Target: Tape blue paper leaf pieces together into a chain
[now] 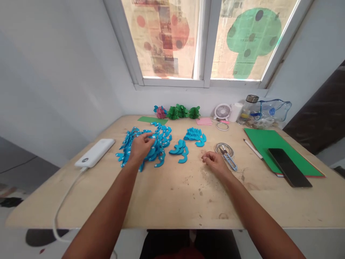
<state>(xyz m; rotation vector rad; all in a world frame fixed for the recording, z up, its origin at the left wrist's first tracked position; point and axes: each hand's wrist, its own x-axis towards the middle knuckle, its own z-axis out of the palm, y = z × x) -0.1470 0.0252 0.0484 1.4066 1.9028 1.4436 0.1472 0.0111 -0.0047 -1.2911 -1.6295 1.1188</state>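
Observation:
My left hand (142,145) reaches into a heap of blue curved paper cutouts (128,140), thumb and forefinger drawn together at a blue paper piece there. White dots or patches show on many of the cutouts. To the right of that heap lie a small blue stack (178,148) and a neat row of folded blue pieces (193,133). My right hand (214,162) rests on the wooden table (167,201) with its fingers curled and the tips close together. Whatever they may hold is too small to make out. A blue-grey utility knife (230,161) lies just beyond it.
A white power bank (95,153) with a cable stands left. Green paper ornaments (182,111) line the wall beside a small fan (222,112) and a bottle (248,109). At right, a black phone (289,167) lies on green sheets (266,145), near a white pen (252,148).

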